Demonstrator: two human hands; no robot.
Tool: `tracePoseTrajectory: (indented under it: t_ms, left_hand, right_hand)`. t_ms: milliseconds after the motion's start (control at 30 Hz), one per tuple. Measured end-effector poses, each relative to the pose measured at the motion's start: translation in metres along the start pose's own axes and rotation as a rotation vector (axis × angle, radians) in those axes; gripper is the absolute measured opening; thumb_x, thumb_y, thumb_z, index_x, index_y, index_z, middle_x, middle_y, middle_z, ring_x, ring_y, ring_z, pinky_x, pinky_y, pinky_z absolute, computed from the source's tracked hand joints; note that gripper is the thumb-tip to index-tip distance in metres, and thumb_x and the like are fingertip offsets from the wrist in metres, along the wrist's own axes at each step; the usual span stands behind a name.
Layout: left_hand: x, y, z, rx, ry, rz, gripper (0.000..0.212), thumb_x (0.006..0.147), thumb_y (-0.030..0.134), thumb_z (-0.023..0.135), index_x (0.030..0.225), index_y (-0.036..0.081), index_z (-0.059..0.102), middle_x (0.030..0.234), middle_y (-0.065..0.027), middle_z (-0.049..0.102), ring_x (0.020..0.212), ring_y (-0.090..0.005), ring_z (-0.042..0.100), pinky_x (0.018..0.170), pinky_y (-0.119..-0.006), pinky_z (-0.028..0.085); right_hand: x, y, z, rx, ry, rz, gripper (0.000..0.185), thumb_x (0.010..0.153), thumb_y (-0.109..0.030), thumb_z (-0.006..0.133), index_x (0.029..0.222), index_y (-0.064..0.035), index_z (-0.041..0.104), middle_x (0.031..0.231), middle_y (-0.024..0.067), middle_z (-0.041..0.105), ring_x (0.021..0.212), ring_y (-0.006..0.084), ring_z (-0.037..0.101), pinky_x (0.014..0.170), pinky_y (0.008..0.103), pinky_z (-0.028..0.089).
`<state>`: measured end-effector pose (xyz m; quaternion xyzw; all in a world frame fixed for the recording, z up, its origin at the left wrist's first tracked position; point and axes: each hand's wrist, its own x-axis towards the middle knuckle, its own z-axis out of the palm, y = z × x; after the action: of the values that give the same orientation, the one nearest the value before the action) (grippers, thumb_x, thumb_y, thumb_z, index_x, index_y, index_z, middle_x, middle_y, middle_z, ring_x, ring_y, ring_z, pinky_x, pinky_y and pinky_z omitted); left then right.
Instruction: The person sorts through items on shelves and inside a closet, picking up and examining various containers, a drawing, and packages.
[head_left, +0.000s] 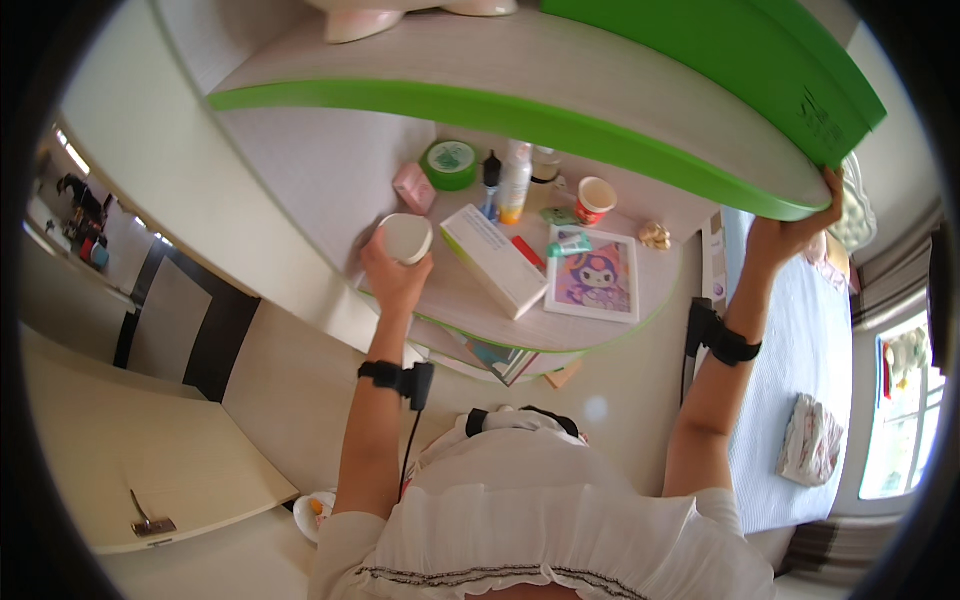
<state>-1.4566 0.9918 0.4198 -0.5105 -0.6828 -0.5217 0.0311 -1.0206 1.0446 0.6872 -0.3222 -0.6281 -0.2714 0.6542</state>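
My left hand (397, 274) is wrapped around a white round container (406, 238) at the left side of the lower shelf (450, 311). At the right end of the green-edged upper shelf (480, 120), my right hand (795, 221) grips the rim, thumb below and fingers above. Its fingertips reach the corner of a green box (720, 60) bearing writing. Close to my left hand are a pink small box (415, 188) and a long white carton (495, 259) lying aslant. A white-framed cartoon picture (596, 289) lies further right, with a teal tube (570, 246) on it.
Behind stand a green round tub (450, 165), a spray bottle (515, 184) and a red paper cup (595, 200). Books (510, 364) sit on a level below. A bed (787, 352) holds a folded cloth (810, 441). A cabinet door (165, 450) stands at left.
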Motion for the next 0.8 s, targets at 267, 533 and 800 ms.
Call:
tracePoseTrajectory:
  t_ms: [267, 533, 800]
  left_hand:
    - [-0.027, 0.049, -0.044, -0.343, -0.150, -0.146, 0.090, 0.066, 0.014, 0.087, 0.142, 0.003, 0.038, 0.135, -0.0184, 0.044, 0.126, -0.0325, 0.049, 0.106, -0.042, 0.043]
    - [-0.038, 0.131, -0.049, -0.249, -0.281, -0.053, 0.101, 0.064, 0.018, 0.088, 0.147, 0.006, 0.031, 0.136, -0.0185, 0.045, 0.126, -0.0343, 0.048, 0.106, -0.043, 0.043]
    - [-0.040, 0.150, -0.045, -0.104, -0.202, 0.150, 0.102, 0.060, 0.015, 0.087, 0.146, 0.007, 0.033, 0.133, -0.0188, 0.048, 0.122, -0.0383, 0.048, 0.104, -0.045, 0.042]
  right_hand:
    - [-0.005, -0.013, -0.006, 0.124, -0.011, 0.132, 0.062, 0.087, 0.005, 0.060, 0.144, 0.0019, 0.038, 0.151, 0.0209, 0.040, 0.131, 0.0304, 0.050, 0.094, 0.0350, 0.054]
    - [-0.033, 0.007, -0.041, -0.042, -0.121, 0.057, 0.057, 0.096, -0.004, 0.061, 0.147, -0.0019, 0.037, 0.152, 0.0173, 0.042, 0.126, 0.0274, 0.055, 0.086, 0.0359, 0.057]
    - [-0.133, -0.110, -0.005, 0.428, -1.004, 0.564, 0.078, 0.079, -0.008, 0.081, 0.146, -0.0034, 0.041, 0.144, 0.0177, 0.050, 0.121, 0.0294, 0.058, 0.095, 0.0378, 0.051]
